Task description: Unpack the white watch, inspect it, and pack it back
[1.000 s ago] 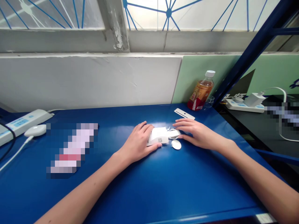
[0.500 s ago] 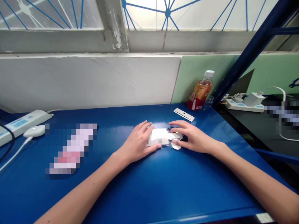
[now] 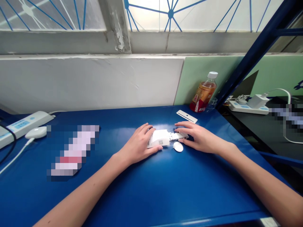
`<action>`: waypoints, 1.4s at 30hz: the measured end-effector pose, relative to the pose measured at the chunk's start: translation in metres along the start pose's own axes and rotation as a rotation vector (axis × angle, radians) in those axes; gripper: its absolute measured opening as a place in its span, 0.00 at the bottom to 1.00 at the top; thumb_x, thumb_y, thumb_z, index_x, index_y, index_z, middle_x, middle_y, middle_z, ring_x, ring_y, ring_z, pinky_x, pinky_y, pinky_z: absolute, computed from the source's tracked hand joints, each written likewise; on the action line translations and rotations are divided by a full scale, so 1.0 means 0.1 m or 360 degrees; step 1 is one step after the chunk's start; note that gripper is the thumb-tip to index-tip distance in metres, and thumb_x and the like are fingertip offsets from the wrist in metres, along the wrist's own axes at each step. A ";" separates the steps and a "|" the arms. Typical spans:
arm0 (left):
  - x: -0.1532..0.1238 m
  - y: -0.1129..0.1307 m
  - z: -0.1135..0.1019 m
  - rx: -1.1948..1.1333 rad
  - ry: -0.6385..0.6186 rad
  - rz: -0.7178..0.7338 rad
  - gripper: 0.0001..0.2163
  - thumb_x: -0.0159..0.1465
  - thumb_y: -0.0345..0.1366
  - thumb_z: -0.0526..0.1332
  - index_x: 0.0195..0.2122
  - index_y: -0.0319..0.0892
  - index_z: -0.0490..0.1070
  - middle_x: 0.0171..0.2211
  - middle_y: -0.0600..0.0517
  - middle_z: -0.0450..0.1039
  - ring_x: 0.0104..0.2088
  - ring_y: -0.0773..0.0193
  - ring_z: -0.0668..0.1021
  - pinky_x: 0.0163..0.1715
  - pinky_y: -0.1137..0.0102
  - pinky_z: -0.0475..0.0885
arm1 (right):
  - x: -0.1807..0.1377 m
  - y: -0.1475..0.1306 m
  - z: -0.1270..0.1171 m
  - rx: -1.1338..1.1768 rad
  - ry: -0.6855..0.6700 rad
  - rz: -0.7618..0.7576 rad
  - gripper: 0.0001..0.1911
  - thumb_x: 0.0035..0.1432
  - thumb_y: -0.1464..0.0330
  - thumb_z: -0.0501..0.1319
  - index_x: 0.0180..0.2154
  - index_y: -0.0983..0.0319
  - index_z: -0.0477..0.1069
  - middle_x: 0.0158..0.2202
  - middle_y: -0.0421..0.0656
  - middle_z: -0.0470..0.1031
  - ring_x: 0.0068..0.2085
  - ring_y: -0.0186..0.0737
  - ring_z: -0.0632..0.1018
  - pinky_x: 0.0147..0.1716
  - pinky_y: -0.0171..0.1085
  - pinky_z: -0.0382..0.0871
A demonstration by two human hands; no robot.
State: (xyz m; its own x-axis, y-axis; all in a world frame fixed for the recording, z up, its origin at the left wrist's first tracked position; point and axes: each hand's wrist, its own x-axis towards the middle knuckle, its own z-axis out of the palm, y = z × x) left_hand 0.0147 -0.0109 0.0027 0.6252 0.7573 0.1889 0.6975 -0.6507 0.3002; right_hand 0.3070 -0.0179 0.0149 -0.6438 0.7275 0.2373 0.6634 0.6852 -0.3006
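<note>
My left hand [image 3: 142,140] grips the left part of a flat white packet [image 3: 161,137], thumb along the near edge and fingers over the far side. A small square code is printed on the packet. From its right end a narrow white strip [image 3: 179,136] sticks out, with what looks like clear plastic about it. My right hand [image 3: 201,137] is closed around the strip's right end, fingers on the far side and thumb on the near side. Just left of the right thumb, a round white disc [image 3: 178,147] lies on the blue table [image 3: 151,186].
Behind my right hand lies a white slotted card [image 3: 187,116]. A drink bottle [image 3: 204,93] stands at the back right by a clear cup [image 3: 211,103]. At left are a power strip [image 3: 26,124], a white charger [image 3: 36,132] with its cable, and a pixelated object [image 3: 75,151].
My right hand has shifted slightly right, and more of the white strip shows. The disc now lies uncovered beside the thumb. My left hand has stayed on the packet.
</note>
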 end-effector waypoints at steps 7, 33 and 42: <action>0.00 0.03 0.00 0.0053 -0.0083 0.0025 0.36 0.66 0.56 0.56 0.66 0.34 0.54 0.66 0.35 0.57 0.67 0.42 0.57 0.64 0.50 0.56 | 0.04 -0.08 0.13 0.0011 0.0033 0.0077 0.19 0.66 0.60 0.58 0.55 0.60 0.69 0.59 0.54 0.70 0.58 0.53 0.72 0.56 0.51 0.69; 0.01 0.04 0.03 0.0053 -0.0048 0.0000 0.32 0.67 0.54 0.55 0.63 0.34 0.60 0.65 0.34 0.60 0.66 0.42 0.59 0.64 0.49 0.56 | 0.08 -0.12 -0.06 0.1087 0.0941 0.0519 0.10 0.49 0.61 0.73 0.28 0.60 0.78 0.31 0.43 0.80 0.33 0.43 0.79 0.33 0.40 0.72; -0.04 0.20 0.04 0.0050 -0.0070 0.0070 0.31 0.67 0.54 0.55 0.62 0.35 0.60 0.64 0.34 0.60 0.67 0.42 0.59 0.64 0.49 0.55 | 0.13 -0.16 0.10 0.2105 0.0629 0.0701 0.11 0.55 0.59 0.69 0.32 0.60 0.75 0.42 0.47 0.82 0.43 0.45 0.81 0.44 0.43 0.73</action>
State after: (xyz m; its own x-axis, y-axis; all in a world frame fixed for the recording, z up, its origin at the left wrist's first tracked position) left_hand 0.0275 -0.0267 0.0041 0.6698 0.7251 0.1600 0.6793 -0.6853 0.2626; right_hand 0.2840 -0.0199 0.0141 -0.1939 0.9785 0.0707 -0.1957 0.0321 -0.9801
